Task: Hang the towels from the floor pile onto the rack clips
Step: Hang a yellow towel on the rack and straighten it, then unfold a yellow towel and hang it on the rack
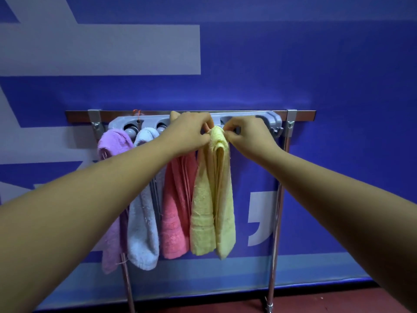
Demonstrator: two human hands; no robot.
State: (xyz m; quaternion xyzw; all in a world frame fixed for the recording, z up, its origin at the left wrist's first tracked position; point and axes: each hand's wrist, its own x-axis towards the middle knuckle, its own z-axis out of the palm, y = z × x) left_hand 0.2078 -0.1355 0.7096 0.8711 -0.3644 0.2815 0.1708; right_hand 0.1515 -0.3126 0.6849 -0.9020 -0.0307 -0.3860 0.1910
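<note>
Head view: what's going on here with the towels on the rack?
A person is hanging towels on the grey clip strip of a rack. The left hand and right hand both pinch the top of the yellow towel at the strip. The hands hide whether it is clipped in yet. The purple towel, blue towel and pink towel already hang to its left. The floor pile is out of view.
</note>
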